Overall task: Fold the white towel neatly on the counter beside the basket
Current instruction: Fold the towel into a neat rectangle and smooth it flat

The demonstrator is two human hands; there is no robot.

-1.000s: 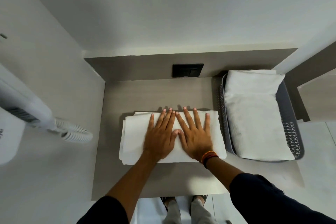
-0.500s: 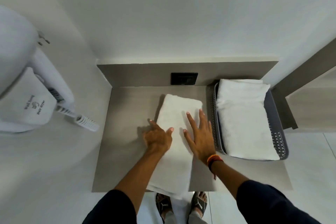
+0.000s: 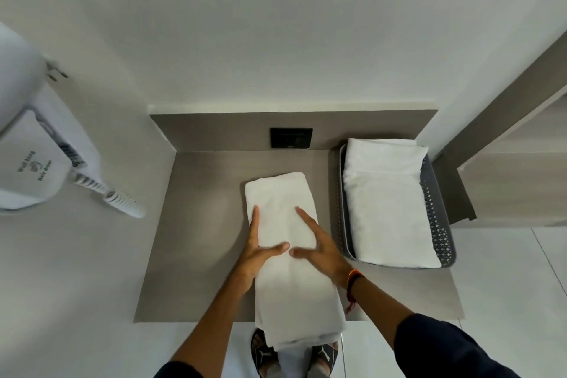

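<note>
A second ago the white towel (image 3: 291, 255) lay crosswise under my flat palms; now it runs from 12 to 6 o'clock, overhanging the counter (image 3: 196, 239). My left hand (image 3: 259, 250) and right hand (image 3: 322, 250) flank it, thumbs on top.

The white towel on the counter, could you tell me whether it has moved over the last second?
Yes. The white towel has turned from lying across the counter to lying lengthwise, its near end now hanging past the front edge, beside the basket.
</note>
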